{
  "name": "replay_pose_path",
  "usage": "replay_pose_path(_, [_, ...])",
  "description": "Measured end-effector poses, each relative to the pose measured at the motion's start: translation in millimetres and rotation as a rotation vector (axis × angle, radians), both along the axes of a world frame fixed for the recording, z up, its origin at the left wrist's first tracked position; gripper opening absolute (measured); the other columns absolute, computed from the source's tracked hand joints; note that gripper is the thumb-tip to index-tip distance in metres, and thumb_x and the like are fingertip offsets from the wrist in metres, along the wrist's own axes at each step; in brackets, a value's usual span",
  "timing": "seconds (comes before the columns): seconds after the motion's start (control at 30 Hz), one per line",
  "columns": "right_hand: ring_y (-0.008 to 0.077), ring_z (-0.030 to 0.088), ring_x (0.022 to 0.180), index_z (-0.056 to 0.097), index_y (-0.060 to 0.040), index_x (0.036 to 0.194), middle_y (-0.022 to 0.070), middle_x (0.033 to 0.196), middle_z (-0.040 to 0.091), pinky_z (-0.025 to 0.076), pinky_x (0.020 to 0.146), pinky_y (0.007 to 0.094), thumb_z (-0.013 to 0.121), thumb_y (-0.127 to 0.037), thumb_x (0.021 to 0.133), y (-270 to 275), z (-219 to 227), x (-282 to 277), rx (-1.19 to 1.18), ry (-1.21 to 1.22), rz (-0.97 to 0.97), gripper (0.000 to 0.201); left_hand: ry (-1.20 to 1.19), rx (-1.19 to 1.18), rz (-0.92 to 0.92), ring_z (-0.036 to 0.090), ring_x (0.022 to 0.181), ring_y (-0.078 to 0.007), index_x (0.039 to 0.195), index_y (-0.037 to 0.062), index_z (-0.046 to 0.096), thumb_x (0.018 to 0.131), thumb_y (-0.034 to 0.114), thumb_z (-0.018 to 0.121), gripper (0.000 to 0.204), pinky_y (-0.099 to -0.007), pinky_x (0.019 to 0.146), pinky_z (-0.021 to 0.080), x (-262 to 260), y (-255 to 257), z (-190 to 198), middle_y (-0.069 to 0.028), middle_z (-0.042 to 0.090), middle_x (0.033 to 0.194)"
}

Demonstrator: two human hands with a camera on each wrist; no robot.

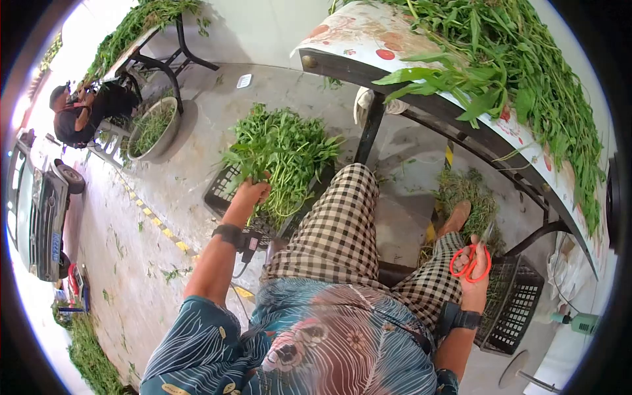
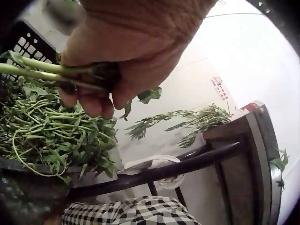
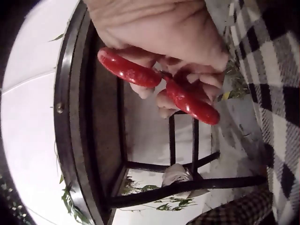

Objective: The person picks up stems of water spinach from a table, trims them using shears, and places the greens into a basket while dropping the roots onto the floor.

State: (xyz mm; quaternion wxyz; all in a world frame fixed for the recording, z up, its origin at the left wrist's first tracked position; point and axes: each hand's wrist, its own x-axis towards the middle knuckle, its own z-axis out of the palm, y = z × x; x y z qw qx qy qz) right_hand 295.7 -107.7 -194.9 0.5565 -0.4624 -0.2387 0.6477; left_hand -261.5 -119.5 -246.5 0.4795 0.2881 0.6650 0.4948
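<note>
My left hand [image 1: 253, 191] is at the near side of a heap of leafy green stalks [image 1: 283, 148] in a black plastic crate [image 1: 219, 197]. In the left wrist view, its fingers grip a few thick green stems [image 2: 33, 71], whose ends pass beneath the palm. By my right knee, my right hand [image 1: 475, 280] holds a pair of scissors [image 3: 131, 70] with red handles. The fingers wrap around those handles, and the blades are mostly hidden by the hand.
A table [image 1: 355, 33] with a flowered cover and a large pile of greens stands at the right. Another black crate [image 1: 520, 303] sits beside my right leg. Trimmings [image 1: 467, 194] lie around my foot. At the far left, a person [image 1: 76, 115] sits near a round tub [image 1: 172, 131].
</note>
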Motion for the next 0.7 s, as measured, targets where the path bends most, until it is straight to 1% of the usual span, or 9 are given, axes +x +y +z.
replay_pose_path(0.13, [0.0103,0.050,0.058,0.054,-0.0059,0.113,0.0020,0.071,0.053,0.043,0.048,0.0264,0.056,-0.031,0.090,-1,-18,7,-0.114,0.015,-0.094,0.034,0.151,-0.013,-0.019,0.048,0.059,-0.0095,0.106,0.0036,0.055,0.078,0.010,0.057,0.029,-0.0231,0.050,0.034,6,22,5,-0.0044,0.056,0.072])
replay_pose_path(0.17, [0.0100,0.050,0.058,0.055,-0.0065,0.111,0.0021,0.072,0.055,0.043,0.047,0.0264,0.057,-0.029,0.090,-2,-22,9,-0.111,0.026,-0.094,0.032,0.104,0.035,-0.058,0.054,0.066,-0.0146,0.109,0.0026,0.056,0.076,0.015,0.060,0.035,-0.0277,0.059,0.041,2,30,8,-0.0072,0.060,0.077])
replay_pose_path(0.27, [0.0093,0.051,0.060,0.056,-0.0062,0.111,0.0020,0.073,0.055,0.044,0.048,0.0259,0.057,-0.029,0.090,0,-22,8,-0.098,0.048,-0.094,0.031,0.564,-0.137,-0.019,0.058,0.077,-0.0222,0.111,0.0007,0.056,0.075,0.019,0.063,0.041,-0.0337,0.070,0.045,-30,67,-34,-0.0123,0.063,0.086])
replay_pose_path(0.3, [0.0092,0.052,0.060,0.056,-0.0063,0.111,0.0019,0.073,0.056,0.044,0.048,0.0257,0.057,-0.029,0.090,-1,-21,7,-0.107,0.042,-0.091,0.031,0.547,0.033,-0.035,0.058,0.091,-0.0268,0.114,-0.0007,0.055,0.074,0.023,0.064,0.048,-0.0366,0.081,0.044,-22,61,-20,-0.0179,0.063,0.099])
replay_pose_path(0.4, [0.0088,0.052,0.061,0.056,-0.0063,0.111,0.0017,0.075,0.056,0.045,0.049,0.0250,0.058,-0.029,0.089,-3,-20,7,-0.126,0.020,-0.093,0.031,0.557,-0.216,-0.085,0.057,0.101,-0.0272,0.117,-0.0021,0.055,0.074,0.024,0.066,0.052,-0.0357,0.084,0.044,-42,69,-38,-0.0211,0.060,0.109])
replay_pose_path(0.43, [0.0087,0.052,0.061,0.056,-0.0063,0.111,0.0016,0.075,0.056,0.045,0.049,0.0249,0.058,-0.029,0.089,-4,-21,8,-0.131,0.006,-0.099,0.032,0.565,-0.144,0.028,0.056,0.105,-0.0281,0.119,-0.0044,0.054,0.075,0.026,0.065,0.054,-0.0354,0.086,0.044,-35,60,-41,-0.0223,0.058,0.114])
replay_pose_path(0.53, [0.0089,0.052,0.061,0.056,-0.0069,0.112,0.0014,0.076,0.056,0.045,0.049,0.0253,0.058,-0.029,0.089,-2,-25,11,-0.129,-0.008,-0.100,0.032,0.312,-0.171,-0.015,0.055,0.107,-0.0299,0.120,-0.0061,0.052,0.078,0.025,0.062,0.054,-0.0367,0.086,0.044,-25,39,-27,-0.0216,0.057,0.117])
replay_pose_path(0.57, [0.0090,0.052,0.061,0.056,-0.0072,0.113,0.0013,0.076,0.056,0.045,0.049,0.0256,0.059,-0.029,0.089,-3,-27,12,-0.126,-0.007,-0.098,0.033,0.251,-0.237,-0.041,0.057,0.102,-0.0271,0.120,-0.0040,0.053,0.081,0.024,0.058,0.049,-0.0369,0.080,0.046,-42,36,-54,-0.0177,0.059,0.112])
replay_pose_path(0.7, [0.0091,0.051,0.060,0.055,-0.0086,0.115,0.0007,0.075,0.055,0.042,0.049,0.0260,0.058,-0.031,0.089,-1,-23,9,-0.123,0.021,-0.052,0.034,0.008,-0.118,-0.044,0.057,0.083,-0.0169,0.115,-0.0008,0.056,0.085,0.025,0.056,0.039,-0.0315,0.067,0.048,-26,22,-25,-0.0093,0.061,0.093])
